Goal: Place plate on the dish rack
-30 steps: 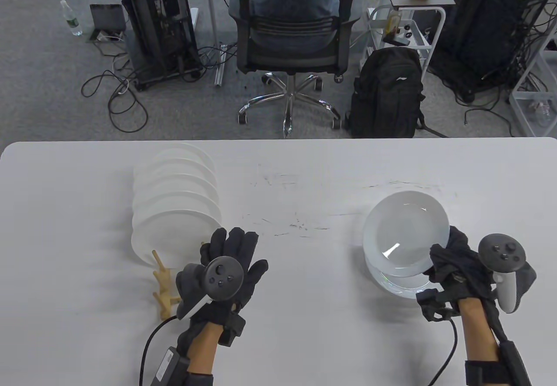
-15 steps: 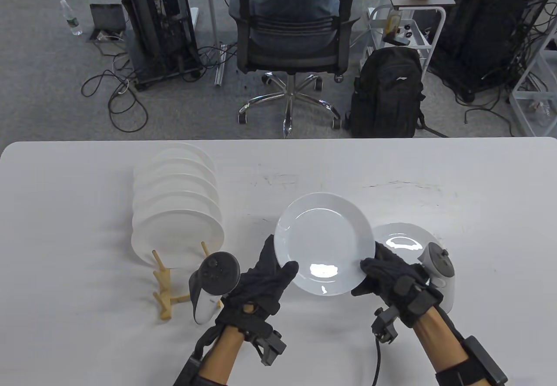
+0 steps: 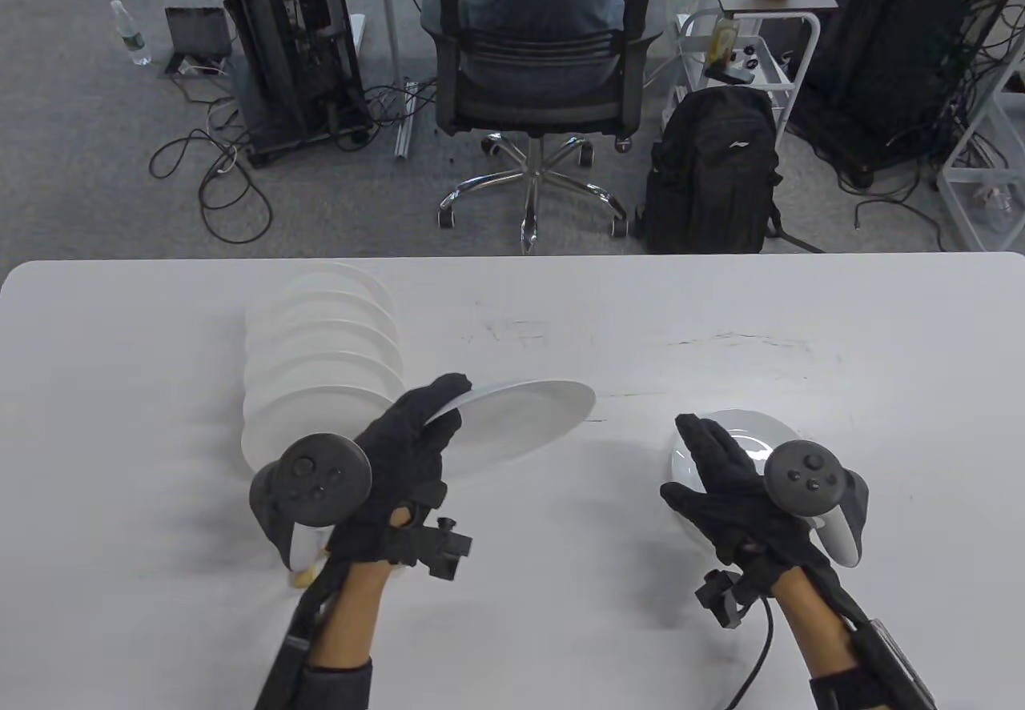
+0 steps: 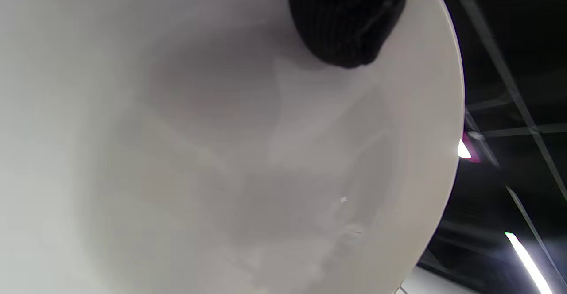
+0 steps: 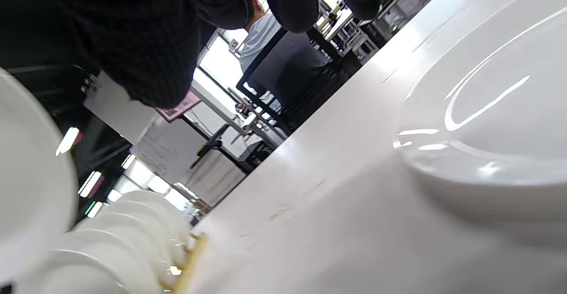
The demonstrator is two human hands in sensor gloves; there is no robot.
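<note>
My left hand (image 3: 408, 454) grips a white plate (image 3: 524, 426) by its left rim and holds it tilted above the table, just right of the dish rack. The plate fills the left wrist view (image 4: 221, 152), with one gloved fingertip (image 4: 350, 24) on it. Several white plates (image 3: 324, 366) stand in a row in the rack; only a bit of its wooden base (image 3: 303, 578) shows under my left hand. My right hand (image 3: 725, 474) is open and empty, over the near edge of a white plate (image 3: 757, 434) lying flat on the table, which also shows in the right wrist view (image 5: 491, 121).
The white table (image 3: 560, 318) has scuff marks in its middle. Beyond its far edge stand an office chair (image 3: 532, 62) and a black backpack (image 3: 713, 170). The right wrist view shows the racked plates (image 5: 119, 241) and a wooden peg (image 5: 190, 258).
Half a second ago both hands held the plate flat at the middle. My right hand has let go and drawn back right; my left hand has tilted the plate and carried it left toward the rack.
</note>
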